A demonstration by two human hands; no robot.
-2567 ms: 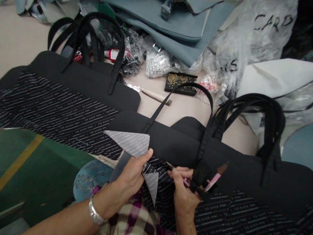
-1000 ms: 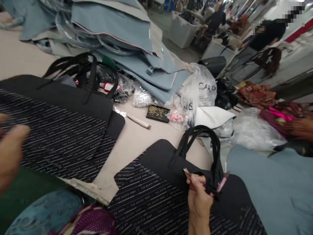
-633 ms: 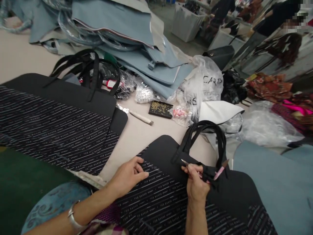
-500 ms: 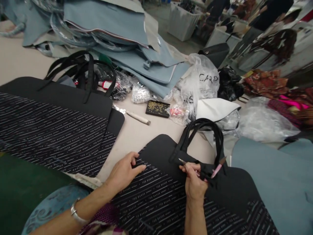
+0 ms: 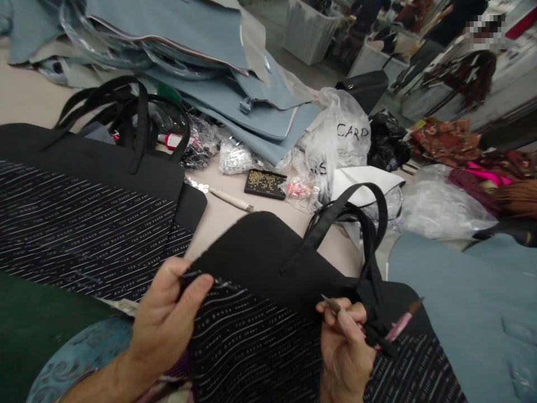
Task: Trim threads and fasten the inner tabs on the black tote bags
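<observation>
My left hand [image 5: 168, 319] pinches the left edge of a black bag panel [image 5: 255, 246], thumb on top of its printed lining [image 5: 251, 330] with white slanted lines. The edge is lifted. My right hand [image 5: 346, 341] is closed round a slim pointed metal tool [image 5: 331, 303], its tip facing left. Beyond the fingers sticks out a pink shaft [image 5: 400, 326] with a brown end; I cannot tell if both are one tool. One black handle [image 5: 371, 207] arches up from the panel, and black straps bunch beside my right hand.
Another black bag panel [image 5: 104, 168] with handles lies left. Behind are a cream-handled tool [image 5: 230, 198], a black tray of small gold pieces [image 5: 264, 183], plastic bags [image 5: 339, 134] and a pile of blue-grey bags [image 5: 168, 33]. Blue-grey sheets [image 5: 453, 280] lie right.
My left hand has gone from resting open over the panel to gripping and raising its left edge. My right hand has shifted slightly right and down with the tool. One handle now stands apart.
</observation>
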